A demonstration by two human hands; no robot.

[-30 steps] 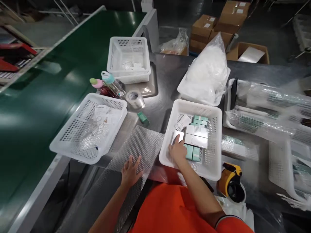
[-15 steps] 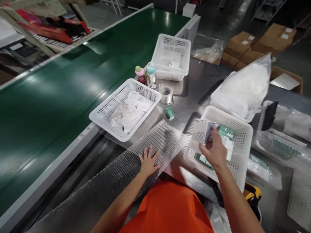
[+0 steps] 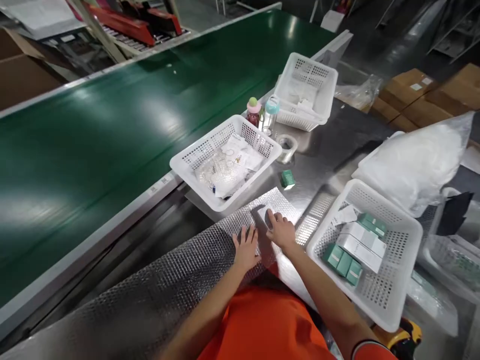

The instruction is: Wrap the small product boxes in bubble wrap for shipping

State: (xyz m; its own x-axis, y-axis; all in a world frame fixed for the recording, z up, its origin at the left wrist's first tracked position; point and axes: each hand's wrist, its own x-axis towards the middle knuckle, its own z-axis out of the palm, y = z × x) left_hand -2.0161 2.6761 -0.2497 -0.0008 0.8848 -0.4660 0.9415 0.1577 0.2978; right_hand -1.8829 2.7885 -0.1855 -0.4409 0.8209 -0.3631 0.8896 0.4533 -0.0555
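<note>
A strip of clear bubble wrap (image 3: 210,255) stretches from the lower left onto the metal table. My left hand (image 3: 246,250) lies on it, fingers spread, holding nothing. Just to its right, my right hand (image 3: 283,231) grips a small white box (image 3: 264,212) against the far end of the wrap, with the fingers covering part of the box. On my right stands a white basket (image 3: 403,295) with green boxes (image 3: 343,262) and white boxes (image 3: 362,245) in it. A single green box (image 3: 287,179) sits on the table beyond the wrap.
Ahead stands a white basket (image 3: 176,164) of small bagged items, beside a tape roll (image 3: 287,148), a pink-capped bottle (image 3: 253,111) and a blue-capped bottle (image 3: 270,115). Another basket (image 3: 330,82) is behind them. A green conveyor (image 3: 123,135) runs along the left; a stuffed plastic bag (image 3: 423,160) is at right.
My right hand has carried the white box left from the basket onto the bubble wrap. My left hand stays spread on the wrap. The view has shifted, so the table things appear further right.
</note>
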